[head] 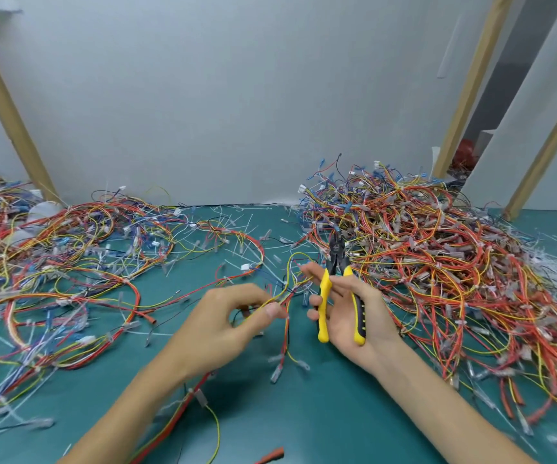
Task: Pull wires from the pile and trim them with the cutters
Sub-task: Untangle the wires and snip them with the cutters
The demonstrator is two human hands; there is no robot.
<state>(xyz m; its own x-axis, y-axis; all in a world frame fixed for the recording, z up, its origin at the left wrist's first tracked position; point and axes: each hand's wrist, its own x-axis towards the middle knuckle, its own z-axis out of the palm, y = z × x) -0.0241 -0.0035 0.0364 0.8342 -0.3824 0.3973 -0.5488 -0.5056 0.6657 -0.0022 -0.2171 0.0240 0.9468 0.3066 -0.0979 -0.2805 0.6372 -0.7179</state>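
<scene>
The left hand (pixel 233 316) pinches a wire bundle (pixel 283 294) between thumb and fingertips above the bench (pixel 270 413). The right hand (pixel 347 316), palm up, grips the cutters (pixel 324 289), handles spread, nose toward 12 o'clock. The pile (pixel 421 249) lies at 2 o'clock.

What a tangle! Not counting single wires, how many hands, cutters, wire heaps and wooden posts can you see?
Hands: 2, left hand pinching wires, right hand holding the cutters
Cutters: 1
Wire heaps: 2, left, right
Wooden posts: 3
Total: 8
</scene>
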